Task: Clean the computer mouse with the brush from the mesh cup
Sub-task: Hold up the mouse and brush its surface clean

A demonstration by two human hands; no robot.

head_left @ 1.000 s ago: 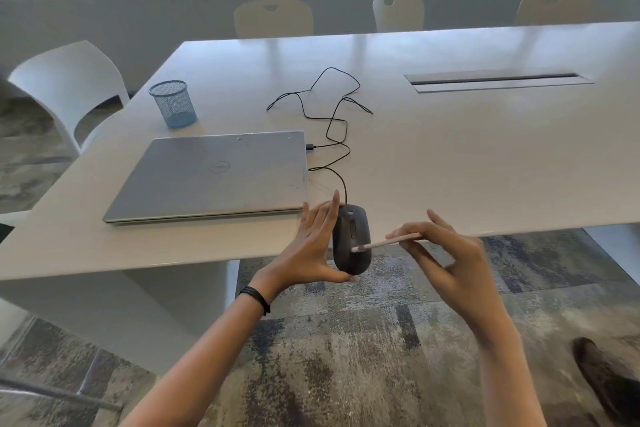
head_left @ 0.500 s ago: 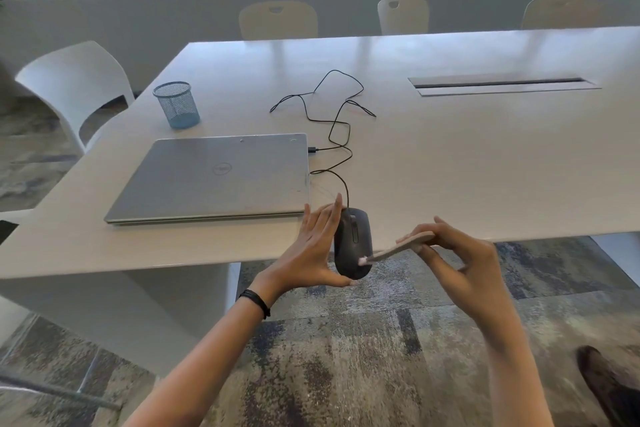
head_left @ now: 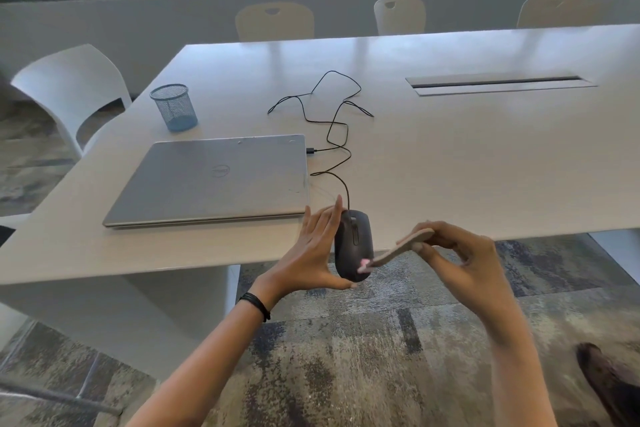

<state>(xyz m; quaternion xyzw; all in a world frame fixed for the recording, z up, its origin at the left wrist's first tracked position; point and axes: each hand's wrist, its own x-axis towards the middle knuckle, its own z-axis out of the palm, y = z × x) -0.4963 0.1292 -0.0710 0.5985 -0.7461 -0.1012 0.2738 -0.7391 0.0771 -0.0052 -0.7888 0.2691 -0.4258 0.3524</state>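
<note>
My left hand (head_left: 313,253) holds the black wired mouse (head_left: 353,243) lifted just past the table's front edge, thumb under its rear and fingers along its left side. In my right hand (head_left: 460,263) is a pale wooden-handled brush (head_left: 398,251), pinched at the handle's end. Its pinkish bristle tip touches the lower right of the mouse's top. The blue mesh cup (head_left: 175,107) stands upright at the table's left, beyond the laptop, with nothing visible in it.
A closed silver laptop (head_left: 214,177) lies on the white table (head_left: 450,166), with the mouse cable (head_left: 332,128) looping behind it and plugged into its right side. A cable hatch (head_left: 498,84) sits at the right. White chairs (head_left: 69,87) stand around. A shoe (head_left: 609,388) is on the carpet.
The brush tip has slid down the mouse toward its rear right, and the handle has turned flatter toward me. My left hand keeps the mouse nearly still.
</note>
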